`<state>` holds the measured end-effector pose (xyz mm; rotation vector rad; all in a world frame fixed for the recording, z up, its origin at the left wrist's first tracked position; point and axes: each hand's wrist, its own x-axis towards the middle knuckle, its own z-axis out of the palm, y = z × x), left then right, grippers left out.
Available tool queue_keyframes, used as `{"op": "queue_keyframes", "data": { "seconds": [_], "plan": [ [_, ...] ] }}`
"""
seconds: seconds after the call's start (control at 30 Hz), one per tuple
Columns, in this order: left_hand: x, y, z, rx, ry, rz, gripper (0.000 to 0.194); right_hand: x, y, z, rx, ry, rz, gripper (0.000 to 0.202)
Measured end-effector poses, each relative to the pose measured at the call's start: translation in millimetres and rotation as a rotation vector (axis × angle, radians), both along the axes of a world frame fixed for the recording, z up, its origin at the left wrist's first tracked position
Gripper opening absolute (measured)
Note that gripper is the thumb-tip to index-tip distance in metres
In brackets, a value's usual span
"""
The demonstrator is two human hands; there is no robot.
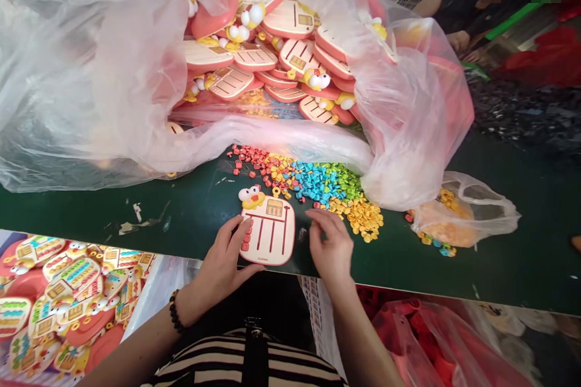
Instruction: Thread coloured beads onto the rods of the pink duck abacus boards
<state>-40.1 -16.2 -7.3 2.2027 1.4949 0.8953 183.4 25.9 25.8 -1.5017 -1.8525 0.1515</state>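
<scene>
A cream slotted toy board (267, 242) with a duck-like head (252, 196) lies on the dark green table. Several red pieces (246, 236) sit in its left slot. My left hand (224, 254) grips the board's left and lower edge, with thumb and fingers around it. Just right of the board is my right hand (331, 245), its fingers curled together near the table; whether anything small is between them is hidden. Beyond the hands lie small red (254, 160), blue (318, 181), green (342, 180) and yellow pieces (365, 217).
A big clear plastic bag (113, 84) of boards (254, 55) lies open across the back. A small bag (447, 217) with yellow pieces is at the right. Filled boards (75, 278) are piled at lower left. Another person's arm (460, 41) shows at upper right.
</scene>
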Motion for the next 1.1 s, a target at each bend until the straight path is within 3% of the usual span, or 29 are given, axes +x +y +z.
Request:
{"op": "queue_keyframes", "data": {
  "seconds": [0.07,0.2,0.27,0.4,0.5,0.57,0.67,0.77,0.93,1.1],
  "plan": [
    [-0.3,1.9,5.8,0.057,0.042,-0.052,0.079,18.9,-5.5,-6.1,0.004,-0.136,-0.106,0.024],
    [11.4,12.3,12.7,0.167,0.15,-0.191,0.059,34.5,-3.4,-21.2,0.022,-0.317,-0.093,0.026],
    [19.9,16.7,12.4,0.174,0.199,-0.205,0.049,33.8,4.5,-20.3,0.038,-0.342,-0.079,0.028],
    [28.8,15.4,7.5,0.21,0.223,-0.159,0.043,20.0,19.4,-0.1,0.016,-0.183,-0.041,0.026],
    [28.8,10.8,4.3,0.232,0.216,-0.135,0.043,-2.0,25.6,8.7,-0.077,-0.069,0.138,0.025],
    [28.3,9.3,3.1,0.244,0.213,-0.129,0.044,-17.5,30.0,4.2,-0.11,-0.126,0.194,0.026],
    [28.2,9.8,2.4,0.255,0.214,-0.129,0.046,-32.2,37.0,-10.2,-0.095,-0.206,0.081,0.027],
    [27.7,10.9,2.4,0.255,0.214,-0.131,0.045,-32.9,41.0,-18.3,-0.08,-0.08,0.065,0.028],
    [26.0,11.8,2.9,0.261,0.205,-0.136,0.046,-25.6,39.1,-11.7,-0.163,0.21,0.085,0.019],
    [26.3,12.2,2.8,0.257,0.207,-0.138,0.045,-34.0,42.7,-14.4,-0.152,0.127,0.112,0.018]
  ]
}}
